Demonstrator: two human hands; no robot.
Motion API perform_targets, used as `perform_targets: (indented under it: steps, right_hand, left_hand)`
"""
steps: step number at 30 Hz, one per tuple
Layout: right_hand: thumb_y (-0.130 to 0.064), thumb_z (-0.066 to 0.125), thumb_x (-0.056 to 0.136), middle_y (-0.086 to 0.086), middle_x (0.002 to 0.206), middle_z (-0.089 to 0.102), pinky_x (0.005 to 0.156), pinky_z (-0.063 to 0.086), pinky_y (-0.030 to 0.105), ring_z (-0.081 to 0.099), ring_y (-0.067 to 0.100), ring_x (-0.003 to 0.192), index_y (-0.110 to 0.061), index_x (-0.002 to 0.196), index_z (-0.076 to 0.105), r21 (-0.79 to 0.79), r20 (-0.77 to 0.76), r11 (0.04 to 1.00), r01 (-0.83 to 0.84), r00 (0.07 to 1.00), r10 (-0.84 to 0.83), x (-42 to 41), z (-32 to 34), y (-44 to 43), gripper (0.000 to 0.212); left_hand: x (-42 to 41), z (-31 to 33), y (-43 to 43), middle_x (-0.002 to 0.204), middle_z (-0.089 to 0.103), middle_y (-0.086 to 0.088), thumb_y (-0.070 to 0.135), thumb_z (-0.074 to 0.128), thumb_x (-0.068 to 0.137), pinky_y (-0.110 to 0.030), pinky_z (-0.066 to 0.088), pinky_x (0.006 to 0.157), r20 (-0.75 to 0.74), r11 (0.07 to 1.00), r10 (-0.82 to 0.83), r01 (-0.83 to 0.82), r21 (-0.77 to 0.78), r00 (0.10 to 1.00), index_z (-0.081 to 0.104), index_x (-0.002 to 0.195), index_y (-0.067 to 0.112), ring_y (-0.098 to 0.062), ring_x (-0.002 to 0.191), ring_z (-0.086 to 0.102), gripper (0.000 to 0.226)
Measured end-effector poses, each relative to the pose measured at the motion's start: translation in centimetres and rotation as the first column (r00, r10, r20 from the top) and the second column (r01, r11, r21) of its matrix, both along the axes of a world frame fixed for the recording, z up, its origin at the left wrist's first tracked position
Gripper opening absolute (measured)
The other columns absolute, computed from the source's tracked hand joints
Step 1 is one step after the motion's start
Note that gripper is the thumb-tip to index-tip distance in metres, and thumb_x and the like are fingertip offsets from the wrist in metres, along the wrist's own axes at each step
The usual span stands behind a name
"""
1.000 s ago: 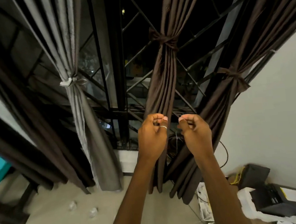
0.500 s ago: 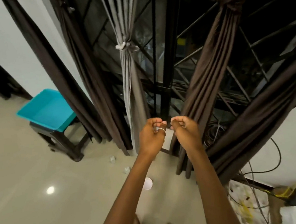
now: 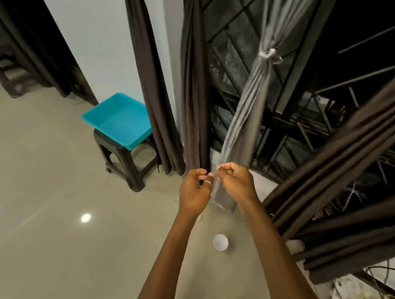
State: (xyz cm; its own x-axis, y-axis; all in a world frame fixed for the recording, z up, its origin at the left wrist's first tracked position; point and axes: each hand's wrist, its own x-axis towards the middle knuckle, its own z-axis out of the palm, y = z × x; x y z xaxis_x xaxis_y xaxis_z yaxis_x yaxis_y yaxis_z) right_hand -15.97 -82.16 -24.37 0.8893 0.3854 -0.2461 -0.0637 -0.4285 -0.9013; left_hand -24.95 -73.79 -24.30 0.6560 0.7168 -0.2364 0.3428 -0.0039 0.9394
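In the head view, the left hand (image 3: 195, 190) and the right hand (image 3: 237, 184) are hovering side by side at mid-frame, their fingertips nearly meeting. Both hands are curling their fingers inward, each thumb pressing against its forefinger; whether anything tiny is being pinched there is too small to tell. A thin silver ring (image 3: 207, 182) is sitting on a finger of the left hand.

The grey pleated fabric curtain (image 3: 253, 88) is hanging just behind the hands, its lower end showing in the gap between them, and a white tie (image 3: 267, 53) is gathering it higher up. A dark brown gathered curtain (image 3: 196, 101) is hanging just left of it, in front of the black metal window grille (image 3: 329, 122).

A round white paper cup (image 3: 220, 242) is lying on the glossy beige floor (image 3: 55, 235) between the forearms. Further left, a turquoise rectangular plastic tray (image 3: 118, 119) is resting on a dark brown plastic stool (image 3: 125, 166).
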Motion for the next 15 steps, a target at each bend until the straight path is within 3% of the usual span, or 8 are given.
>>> perform_targets:
  steps: [8, 15]
  right_hand:
    - [-0.025, 0.060, 0.096, -0.004, 0.090, 0.074, 0.077, 0.061, 0.036, 0.072, 0.016, 0.088, -0.026, 0.096, 0.071, -0.045, 0.033, 0.997, -0.070, 0.997, 0.072, -5.5, -1.3, 11.5, 0.010]
    - [-0.025, 0.062, 0.093, -0.001, 0.091, 0.075, 0.080, 0.061, 0.039, 0.071, 0.019, 0.088, -0.027, 0.093, 0.071, -0.090, 0.026, 0.995, -0.034, 0.999, 0.036, -7.3, -2.6, 15.6, 0.010]
  left_hand:
    - [-4.0, -2.9, 13.2, 0.088, 0.070, 0.006, 0.037, 0.063, 0.096, -0.049, 0.059, 0.086, -0.010, 0.998, 0.040, -0.041, -0.051, 0.999, 0.063, 0.104, 0.024, -0.017, 0.087, 0.071, 0.016]
    - [-5.1, -5.1, 17.4, 0.091, 0.070, 0.006, 0.040, 0.063, 0.095, -0.047, 0.060, 0.085, -0.043, 0.995, 0.015, -0.019, -0.094, 0.999, 0.064, 0.103, 0.025, -0.018, 0.087, 0.072, 0.017]
